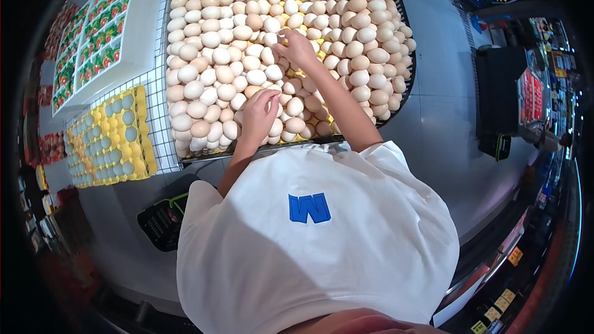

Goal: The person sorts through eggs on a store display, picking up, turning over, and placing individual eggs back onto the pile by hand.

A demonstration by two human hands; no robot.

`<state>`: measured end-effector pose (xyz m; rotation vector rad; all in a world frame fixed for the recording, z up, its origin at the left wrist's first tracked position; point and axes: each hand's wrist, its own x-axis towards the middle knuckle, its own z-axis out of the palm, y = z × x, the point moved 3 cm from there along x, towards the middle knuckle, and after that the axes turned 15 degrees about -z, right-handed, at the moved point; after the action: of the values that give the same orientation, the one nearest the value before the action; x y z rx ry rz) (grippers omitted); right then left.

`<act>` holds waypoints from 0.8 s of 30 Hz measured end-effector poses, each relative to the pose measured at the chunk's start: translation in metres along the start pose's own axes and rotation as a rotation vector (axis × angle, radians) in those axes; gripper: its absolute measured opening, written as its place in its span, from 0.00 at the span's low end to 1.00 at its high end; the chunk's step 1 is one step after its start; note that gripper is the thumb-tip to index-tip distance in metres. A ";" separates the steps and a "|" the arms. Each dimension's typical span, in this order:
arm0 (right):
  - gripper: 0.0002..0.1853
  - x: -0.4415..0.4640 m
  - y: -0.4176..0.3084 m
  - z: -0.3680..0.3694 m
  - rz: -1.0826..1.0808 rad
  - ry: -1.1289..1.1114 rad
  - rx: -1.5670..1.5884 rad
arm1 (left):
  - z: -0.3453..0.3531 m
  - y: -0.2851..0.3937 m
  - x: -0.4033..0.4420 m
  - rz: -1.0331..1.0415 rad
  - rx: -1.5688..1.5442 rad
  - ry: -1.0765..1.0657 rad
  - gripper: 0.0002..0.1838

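A broad heap of beige, brown and whitish eggs (226,74) fills the large bin in front of me. Over its middle, my right hand (297,49) reaches forward, with thumb and fingertips closed at the side of a pale egg (270,38). Closer to me, my left hand (260,113) rests low over the eggs, palm facing inward. Its fingers are loosely bent and its thumb stands apart; no egg shows in it. Yellow egg trays (295,20) peek through gaps between the eggs.
Left of the bin, yellow trays (147,130) hold bluish eggs on a white wire-grid surface (162,105). Beyond them stands a white case of green-and-red packs (102,37). A black shopping basket (159,226) sits by my left side. Grey floor (442,99) stretches right, towards shelves.
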<state>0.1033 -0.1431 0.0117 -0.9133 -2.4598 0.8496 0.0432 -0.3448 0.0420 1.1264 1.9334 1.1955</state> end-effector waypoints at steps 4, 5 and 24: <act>0.19 0.010 0.004 0.012 0.030 0.014 -0.017 | -0.015 -0.001 0.000 -0.006 0.020 0.000 0.07; 0.18 0.011 0.003 0.014 0.054 0.013 -0.018 | -0.017 -0.002 0.000 -0.069 0.007 -0.017 0.08; 0.24 -0.171 0.057 -0.149 0.329 0.877 0.790 | -0.008 -0.005 0.061 0.047 0.307 0.024 0.14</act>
<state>0.3309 -0.1655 0.0618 -1.0587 -1.1069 1.0886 0.0066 -0.2950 0.0373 1.3229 2.1714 0.9595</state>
